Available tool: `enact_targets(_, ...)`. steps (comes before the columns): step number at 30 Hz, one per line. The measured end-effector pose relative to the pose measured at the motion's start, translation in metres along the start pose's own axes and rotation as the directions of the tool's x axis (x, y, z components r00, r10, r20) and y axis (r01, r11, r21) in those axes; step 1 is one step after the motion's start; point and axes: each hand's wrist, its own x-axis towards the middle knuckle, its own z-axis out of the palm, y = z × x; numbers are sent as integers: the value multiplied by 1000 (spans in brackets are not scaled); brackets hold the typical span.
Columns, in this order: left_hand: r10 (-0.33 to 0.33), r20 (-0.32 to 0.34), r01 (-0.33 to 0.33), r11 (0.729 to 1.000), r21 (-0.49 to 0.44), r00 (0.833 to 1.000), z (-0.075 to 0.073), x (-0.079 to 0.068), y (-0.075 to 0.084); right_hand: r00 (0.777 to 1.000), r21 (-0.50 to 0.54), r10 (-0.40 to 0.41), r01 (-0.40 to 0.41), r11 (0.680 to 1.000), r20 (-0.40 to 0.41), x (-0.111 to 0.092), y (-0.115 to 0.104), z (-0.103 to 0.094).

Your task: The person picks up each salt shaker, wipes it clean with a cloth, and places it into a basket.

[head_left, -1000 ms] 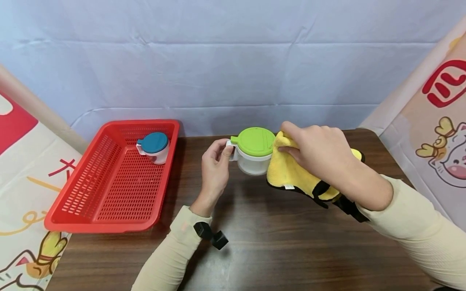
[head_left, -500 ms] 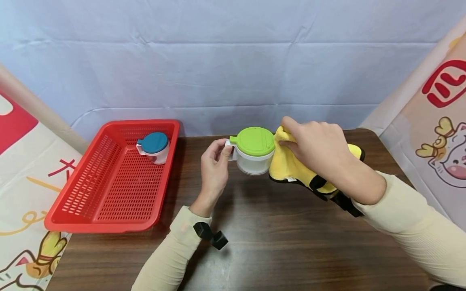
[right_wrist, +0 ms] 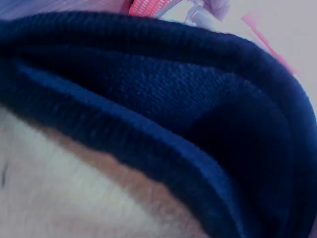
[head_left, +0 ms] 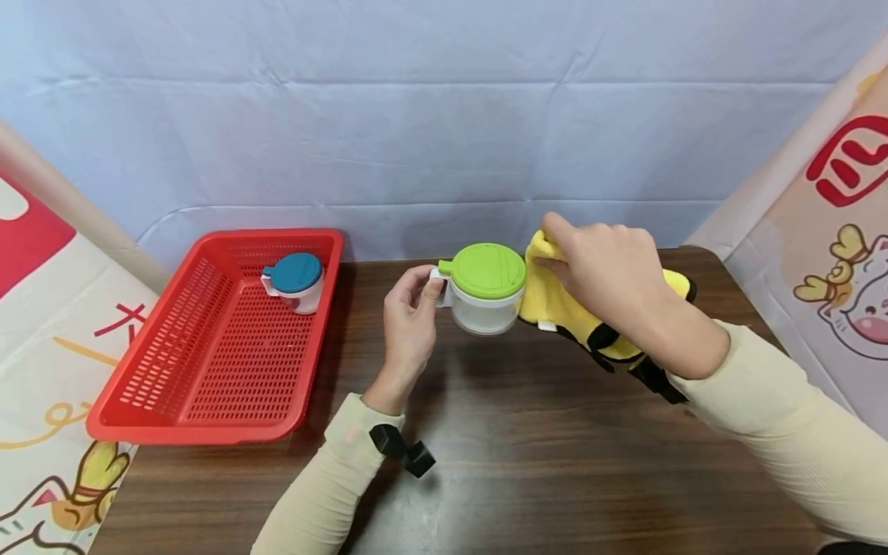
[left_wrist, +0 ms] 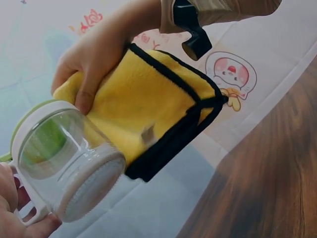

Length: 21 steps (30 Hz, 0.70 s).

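My left hand [head_left: 411,320] pinches the white handle of a clear seasoning jar [head_left: 483,314] with a green lid [head_left: 488,270]. The left wrist view shows the jar tilted, its see-through wall and round base above the wood. My right hand [head_left: 610,270] grips a folded yellow cloth [head_left: 548,297] with black edging, at the jar's right side. Thumb and cloth overlap the jar's rim in the left wrist view. Dark-looking folds of the cloth [right_wrist: 163,94] fill most of the right wrist view and hide the jar there.
A red plastic basket [head_left: 301,401] stands at the left of the wooden table [head_left: 527,462]. Inside its far right corner sits a similar jar with a blue lid [head_left: 296,272]. A pale cloth backdrop [head_left: 416,139] rises behind the table's far edge.
My right hand and the cloth have shifted slightly away and upward along the jar's right side, the cloth's lower corner rising too. My left hand and the jar stay almost in place.
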Motion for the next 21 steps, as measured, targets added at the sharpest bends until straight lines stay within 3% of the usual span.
enact_targets(11,-12,-2,12,1000,-9,1000,1,0,-1,995,-20,84,-83,996,52,-2,12,-18)
enact_targets(21,-24,3,24,999,-21,1000,1,-1,-3,978,30,50,-57,998,205,-10,7,-36)
